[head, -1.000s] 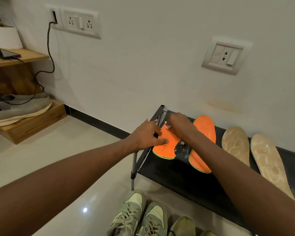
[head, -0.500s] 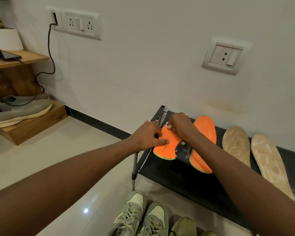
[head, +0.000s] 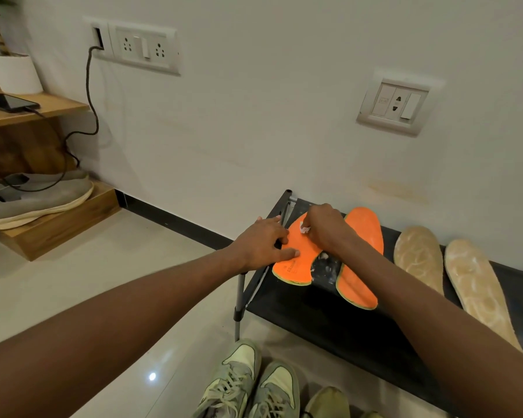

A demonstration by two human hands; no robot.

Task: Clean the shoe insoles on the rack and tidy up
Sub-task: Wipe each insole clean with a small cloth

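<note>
Pinning the near orange insole flat with spread fingers, the left hand lies open across its edge at the rack's nine o'clock corner, thumb stretched along the foam. At about two o'clock from it, the right hand is curled closed around a small white wad, seemingly tissue or cloth, and presses it to the insole's toe end. This looks like the scrubbing step on the first of four insoles.

A second orange insole lies just beside the first at three o'clock, partly under the right forearm. White smears or crumbs sit on the black shelf between the two heels. Further toward three o'clock, two beige insoles lie side by side, apparently untouched.

To do this well, I would judge that the open hand should keep firm downward pressure, since thin foam will likely buckle or slide under rubbing. Short strokes from toe toward heel, working away from the pinned edge, should avoid lifting the insole. The wad is small, so folding it to a fresh face may matter as it soils. The printed text near the heel could wear under hard scrubbing. The debris on the shelf will need wiping when tidying.
</note>
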